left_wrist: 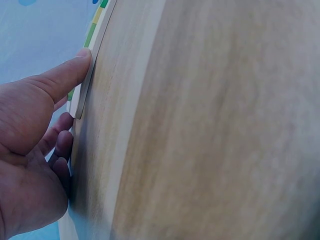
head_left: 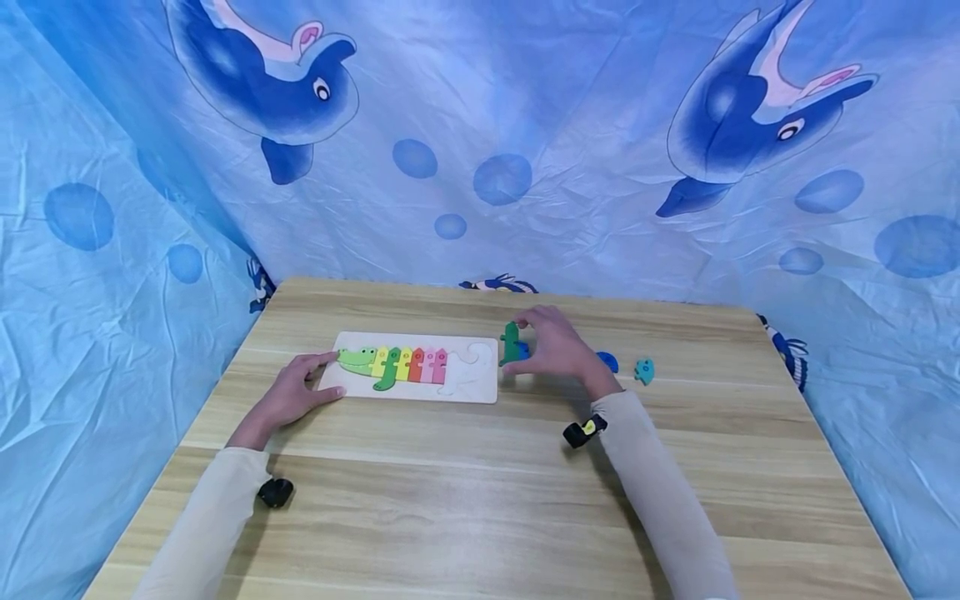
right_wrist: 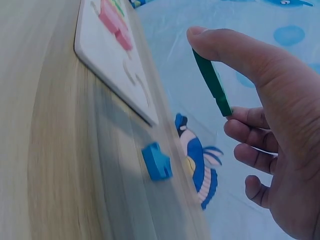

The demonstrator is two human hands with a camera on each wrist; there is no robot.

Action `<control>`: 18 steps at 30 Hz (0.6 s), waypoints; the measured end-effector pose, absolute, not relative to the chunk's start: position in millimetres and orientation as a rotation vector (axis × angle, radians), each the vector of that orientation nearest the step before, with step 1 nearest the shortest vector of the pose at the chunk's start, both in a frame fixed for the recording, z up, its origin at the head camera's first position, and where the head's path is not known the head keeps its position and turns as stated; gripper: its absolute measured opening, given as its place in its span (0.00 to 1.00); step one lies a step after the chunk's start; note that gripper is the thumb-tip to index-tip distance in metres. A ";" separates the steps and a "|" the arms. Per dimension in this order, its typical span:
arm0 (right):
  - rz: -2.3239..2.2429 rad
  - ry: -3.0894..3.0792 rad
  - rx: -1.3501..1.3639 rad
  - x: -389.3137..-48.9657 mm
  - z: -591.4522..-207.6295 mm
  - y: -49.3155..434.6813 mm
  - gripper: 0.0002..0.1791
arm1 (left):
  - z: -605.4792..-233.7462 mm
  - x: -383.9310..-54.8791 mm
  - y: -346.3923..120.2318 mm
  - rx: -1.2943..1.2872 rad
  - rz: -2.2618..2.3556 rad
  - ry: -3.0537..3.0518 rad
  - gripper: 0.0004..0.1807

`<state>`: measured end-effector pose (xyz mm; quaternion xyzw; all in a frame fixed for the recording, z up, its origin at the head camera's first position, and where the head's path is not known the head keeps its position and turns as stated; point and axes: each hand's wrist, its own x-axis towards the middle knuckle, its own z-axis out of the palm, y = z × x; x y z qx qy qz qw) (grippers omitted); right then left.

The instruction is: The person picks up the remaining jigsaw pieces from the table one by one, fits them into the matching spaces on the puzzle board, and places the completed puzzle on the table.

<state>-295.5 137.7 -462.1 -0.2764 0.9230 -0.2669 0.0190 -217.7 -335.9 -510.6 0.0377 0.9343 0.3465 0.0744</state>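
Observation:
A white puzzle board (head_left: 480, 385) lies flat on the table, with a green crocodile head (head_left: 357, 360) at its left and yellow, green, red and pink body pieces (head_left: 416, 365) fitted beside it. Bare outlines show at its right end. My left hand (head_left: 294, 390) holds the board's left end, thumb along the near edge (left_wrist: 84, 62). Between thumb and fingertips, my right hand (head_left: 555, 348) pinches a green puzzle piece (right_wrist: 212, 82), raised above the table just past the board's right end. Under it sits a blue piece (right_wrist: 157, 162), partly covered in the head view.
To the right of my right hand lie a dark blue piece (head_left: 608, 361), partly behind the wrist, and a small teal piece (head_left: 644, 371). The wooden table (head_left: 450, 500) ends at the back against a blue cloth (head_left: 450, 100) printed with dolphins.

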 end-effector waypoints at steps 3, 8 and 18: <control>-0.824 2.860 -0.869 -295.0 -461.4 129.4 0.48 | -510.5 -217.5 -335.7 0.119 1.037 2.809 0.43; -0.815 2.850 -0.873 -294.3 -462.5 115.5 0.50 | -510.2 -217.5 -335.4 0.126 1.035 2.808 0.43; -0.816 2.825 -0.941 -292.9 -469.9 88.4 0.51 | -510.5 -217.2 -336.8 0.127 1.043 2.810 0.43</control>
